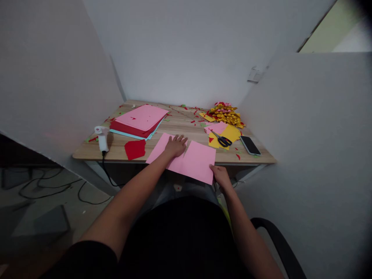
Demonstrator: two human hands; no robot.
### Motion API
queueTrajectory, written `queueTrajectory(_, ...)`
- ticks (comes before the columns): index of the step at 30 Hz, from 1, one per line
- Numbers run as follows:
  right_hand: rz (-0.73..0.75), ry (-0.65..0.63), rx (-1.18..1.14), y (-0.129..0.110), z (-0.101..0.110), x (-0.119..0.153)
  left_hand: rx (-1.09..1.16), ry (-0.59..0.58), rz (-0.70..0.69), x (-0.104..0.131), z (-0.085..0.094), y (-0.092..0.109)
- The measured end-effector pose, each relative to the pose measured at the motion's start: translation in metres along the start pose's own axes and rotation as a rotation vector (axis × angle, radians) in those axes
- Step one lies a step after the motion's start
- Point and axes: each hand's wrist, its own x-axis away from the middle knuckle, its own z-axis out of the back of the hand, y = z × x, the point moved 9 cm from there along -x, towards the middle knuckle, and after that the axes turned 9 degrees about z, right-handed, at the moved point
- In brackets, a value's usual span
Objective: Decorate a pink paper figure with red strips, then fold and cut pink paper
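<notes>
A pink sheet of paper [199,159] lies at the front edge of the table, its near side hanging over the edge. A split runs partway down from its far side, parting it into a left and a right half. My left hand [176,146] rests flat on the left half, fingers spread. At the right edge of the sheet, my right hand [220,176] pinches the paper between thumb and fingers. Left of the sheet lies a red paper cutout [135,149]. Beyond its right half are black-handled scissors [222,140], lying on yellow paper pieces [232,133].
A stack of pink, red and light blue sheets [142,118] lies at the back left. A white corded device [101,139] stands near the left edge. At the right are a phone [250,145] and a heap of yellow and red paper pieces [225,115]. Paper scraps dot the table [180,126].
</notes>
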Motion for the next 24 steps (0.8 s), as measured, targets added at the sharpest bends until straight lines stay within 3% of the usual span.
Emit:
queueTrajectory(5, 0.017, -0.057, 0.016, -0.003, -0.005, 0.014, 0.016, 0.066, 0.009, 0.0, 0.01, 0.0)
queueTrajectory(10, 0.082, 0.042, 0.09, -0.019, 0.016, 0.001, 0.016, 0.103, 0.028, 0.007, 0.032, -0.004)
queueTrajectory(13, 0.113, 0.099, 0.129, -0.025, 0.025, -0.012, -0.002, 0.004, 0.005, 0.019, 0.025, -0.006)
queueTrajectory(17, 0.141, 0.114, 0.175, -0.025, 0.021, -0.016, -0.028, -0.11, 0.034, 0.034, 0.007, -0.015)
queueTrajectory(24, 0.201, 0.14, 0.269, -0.02, 0.016, -0.005, -0.032, -0.136, 0.03, 0.032, -0.002, -0.02)
